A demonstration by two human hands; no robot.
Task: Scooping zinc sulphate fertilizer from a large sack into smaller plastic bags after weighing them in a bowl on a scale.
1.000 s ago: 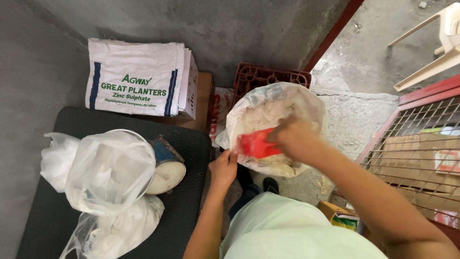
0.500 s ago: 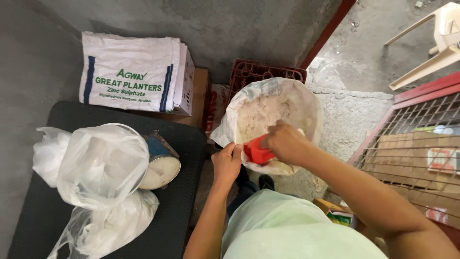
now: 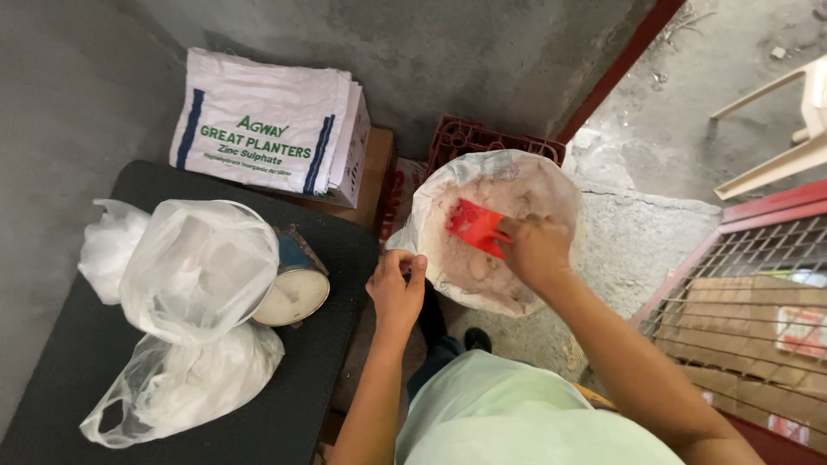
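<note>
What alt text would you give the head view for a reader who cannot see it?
The right hand holds a red scoop inside an open sack of pale powder, while the left hand pinches the sack's near rim. To the left, a black table carries clear plastic bags and a round scale; folded white sacks lie behind.

Right hand (image 3: 538,250) pushes red scoop (image 3: 476,228) deeper into powder inside open sack (image 3: 551,185), up from near rim earlier. Left hand (image 3: 398,288) shifts, now pinching sack edge, fingers closed.
</note>
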